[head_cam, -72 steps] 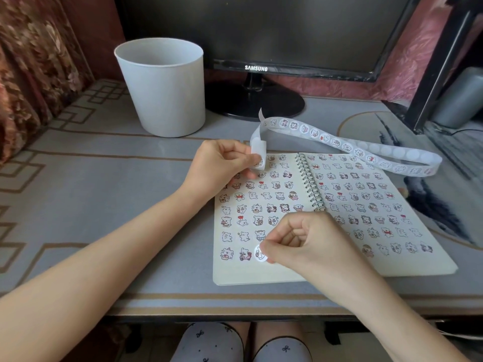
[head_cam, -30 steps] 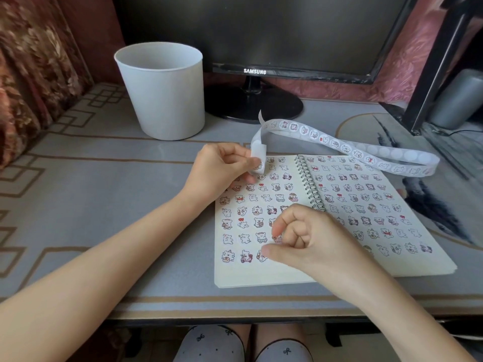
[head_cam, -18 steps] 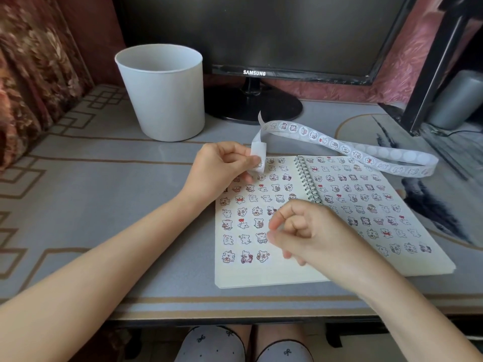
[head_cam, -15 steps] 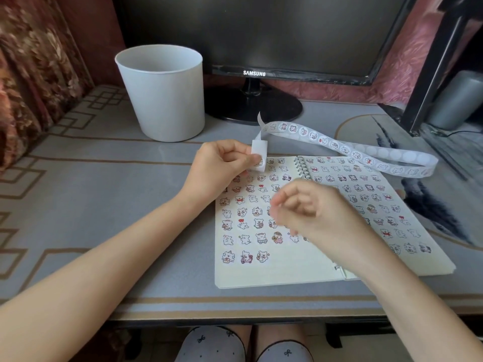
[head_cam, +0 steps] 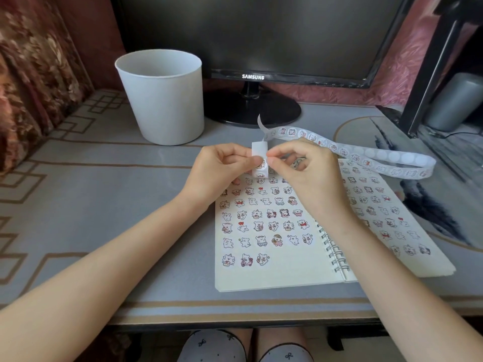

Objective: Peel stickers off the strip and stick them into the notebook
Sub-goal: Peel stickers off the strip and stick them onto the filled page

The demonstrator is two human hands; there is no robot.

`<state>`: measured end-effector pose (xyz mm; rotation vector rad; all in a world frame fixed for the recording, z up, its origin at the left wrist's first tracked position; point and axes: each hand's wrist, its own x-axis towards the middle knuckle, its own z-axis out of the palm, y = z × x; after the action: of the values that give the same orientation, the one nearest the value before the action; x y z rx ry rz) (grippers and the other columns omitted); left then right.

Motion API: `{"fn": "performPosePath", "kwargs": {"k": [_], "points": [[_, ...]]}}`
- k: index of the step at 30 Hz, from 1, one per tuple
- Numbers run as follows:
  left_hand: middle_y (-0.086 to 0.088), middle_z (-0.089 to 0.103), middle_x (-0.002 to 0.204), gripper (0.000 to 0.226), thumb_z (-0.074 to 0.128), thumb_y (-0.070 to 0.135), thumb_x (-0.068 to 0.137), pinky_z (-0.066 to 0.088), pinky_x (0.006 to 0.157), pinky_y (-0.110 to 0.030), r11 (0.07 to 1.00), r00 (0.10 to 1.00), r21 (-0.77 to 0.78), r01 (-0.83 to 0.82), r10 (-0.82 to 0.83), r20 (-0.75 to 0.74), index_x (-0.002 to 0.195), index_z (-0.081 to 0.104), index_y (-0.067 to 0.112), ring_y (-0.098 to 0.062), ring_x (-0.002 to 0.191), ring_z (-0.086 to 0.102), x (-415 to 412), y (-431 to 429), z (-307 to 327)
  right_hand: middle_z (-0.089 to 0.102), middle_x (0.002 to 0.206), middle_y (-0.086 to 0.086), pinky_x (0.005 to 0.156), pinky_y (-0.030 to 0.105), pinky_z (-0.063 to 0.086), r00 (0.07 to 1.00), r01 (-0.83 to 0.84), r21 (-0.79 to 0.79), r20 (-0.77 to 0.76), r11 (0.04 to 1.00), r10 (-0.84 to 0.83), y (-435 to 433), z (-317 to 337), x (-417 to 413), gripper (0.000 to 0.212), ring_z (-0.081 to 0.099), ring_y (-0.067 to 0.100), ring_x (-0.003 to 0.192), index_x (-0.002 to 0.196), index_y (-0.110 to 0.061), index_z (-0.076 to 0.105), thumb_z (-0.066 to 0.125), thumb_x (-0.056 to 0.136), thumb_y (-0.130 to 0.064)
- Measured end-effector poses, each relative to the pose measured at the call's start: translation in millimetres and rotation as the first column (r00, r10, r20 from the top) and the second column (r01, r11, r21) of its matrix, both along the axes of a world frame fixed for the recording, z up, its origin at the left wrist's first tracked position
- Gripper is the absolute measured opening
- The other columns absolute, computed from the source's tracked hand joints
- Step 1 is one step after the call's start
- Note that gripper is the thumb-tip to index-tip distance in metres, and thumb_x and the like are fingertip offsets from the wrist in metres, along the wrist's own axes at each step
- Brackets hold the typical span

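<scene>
An open spiral notebook (head_cam: 274, 275) lies on the desk, both pages covered with rows of small cartoon stickers. A long white sticker strip (head_cam: 366, 155) loops from the far right back to the notebook's top edge. My left hand (head_cam: 222, 165) pinches the folded end of the strip between thumb and fingers, above the left page. My right hand (head_cam: 305, 168) has come up beside it, thumb and forefinger pinching at the strip's end where a sticker sits. The sticker itself is mostly hidden by the fingertips.
A white bucket (head_cam: 162, 97) stands at the back left of the desk. A black monitor (head_cam: 256, 37) on a round stand (head_cam: 251, 111) sits behind the notebook. A dark stand and a grey cylinder (head_cam: 454, 100) are at the far right. My knees show below the desk edge.
My right hand pressed a sticker onto the left page's bottom row, then lifted and moved up to the strip end that my left hand holds. The left hand stayed in place.
</scene>
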<state>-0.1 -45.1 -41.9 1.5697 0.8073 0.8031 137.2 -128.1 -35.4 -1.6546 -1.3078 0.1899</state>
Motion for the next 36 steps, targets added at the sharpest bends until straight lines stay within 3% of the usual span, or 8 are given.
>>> {"fn": "performPosePath", "kwargs": {"k": [5,11,16,20,23,27,33,36], "points": [[0.006,0.068,0.063,0.006,0.069,0.019,0.085,0.043,0.053,-0.010,0.999,0.999,-0.029,0.020,-0.019,0.028,0.083,0.071,0.013,0.002,0.050,0.055,0.8,-1.2,0.8,0.067,0.082,-0.011,0.061,0.011,0.037,0.999,0.002,0.007,0.053,1.000,-0.002,0.7,-1.5,-0.4,0.006,0.053,0.005,0.064,0.086,-0.020,0.074,0.074,0.080,-0.019],[0.006,0.071,0.070,0.011,0.065,0.019,0.088,0.045,0.057,-0.012,0.998,0.999,-0.054,0.035,-0.033,0.041,0.082,0.072,0.012,0.001,0.062,0.061,2.0,1.4,-1.5,0.059,0.074,-0.016,0.059,0.007,0.036,0.998,0.000,0.015,0.069,1.000,-0.001,1.1,-1.9,-2.0,0.006,0.049,-0.003,0.055,0.086,-0.016,0.074,0.073,0.080,-0.016],[0.007,0.072,0.069,0.010,0.067,0.019,0.087,0.045,0.056,-0.011,0.999,0.999,-0.037,0.035,-0.034,0.027,0.082,0.072,0.012,0.002,0.063,0.063,2.1,0.1,-1.7,0.064,0.074,-0.012,0.058,0.010,0.036,0.996,0.014,-0.007,0.086,1.000,-0.014,1.4,-4.2,0.5,0.005,0.050,0.001,0.058,0.083,-0.016,0.073,0.074,0.079,-0.016],[0.008,0.071,0.067,0.009,0.067,0.019,0.086,0.045,0.056,-0.011,0.999,0.999,-0.031,0.036,-0.035,0.016,0.083,0.072,0.012,0.003,0.062,0.062,2.4,-0.5,-2.0,0.067,0.079,-0.010,0.061,0.019,0.040,0.995,0.022,-0.033,0.101,0.999,-0.019,2.2,-4.7,1.9,0.004,0.052,0.006,0.062,0.082,-0.018,0.072,0.074,0.078,-0.018],[0.007,0.071,0.068,0.009,0.068,0.020,0.086,0.045,0.056,-0.011,0.999,0.999,-0.028,0.039,-0.039,0.009,0.082,0.071,0.013,0.003,0.059,0.061,2.3,-0.6,-1.7,0.061,0.065,-0.011,0.054,0.010,0.033,1.000,0.004,-0.054,0.023,0.999,-0.003,0.3,-1.8,1.3,0.005,0.049,0.001,0.050,0.081,-0.016,0.072,0.075,0.078,-0.018],[0.003,0.070,0.070,0.011,0.068,0.020,0.086,0.042,0.051,-0.011,0.999,0.999,-0.023,0.032,-0.032,-0.013,0.085,0.072,0.009,0.004,0.054,0.057,2.5,-1.6,-0.5,0.058,0.056,-0.008,0.050,0.009,0.033,1.000,-0.004,-0.089,-0.017,0.996,0.002,-0.4,-0.7,0.8,0.007,0.047,-0.001,0.044,0.082,-0.015,0.072,0.075,0.079,-0.019],[-0.008,0.069,0.073,0.019,0.070,0.026,0.085,0.043,0.048,-0.018,0.999,0.999,-0.033,-0.004,0.003,-0.047,0.076,0.071,0.009,-0.010,0.049,0.051,3.0,-0.5,-2.3,0.056,0.071,-0.011,0.062,0.028,0.042,0.988,0.028,-0.099,0.155,0.995,-0.013,-2.4,-0.6,-2.3,0.008,0.051,0.005,0.062,0.080,-0.019,0.068,0.073,0.080,-0.026],[-0.012,0.071,0.074,0.020,0.069,0.026,0.085,0.043,0.048,-0.019,0.999,0.998,-0.032,-0.014,0.012,-0.063,0.070,0.069,0.013,-0.012,0.047,0.051,3.2,-0.1,-2.6,0.054,0.079,-0.011,0.070,0.029,0.040,0.942,0.023,-0.054,0.336,0.998,-0.004,-3.9,-1.9,-3.3,0.008,0.047,0.007,0.072,0.078,-0.019,0.065,0.070,0.082,-0.024]]}}
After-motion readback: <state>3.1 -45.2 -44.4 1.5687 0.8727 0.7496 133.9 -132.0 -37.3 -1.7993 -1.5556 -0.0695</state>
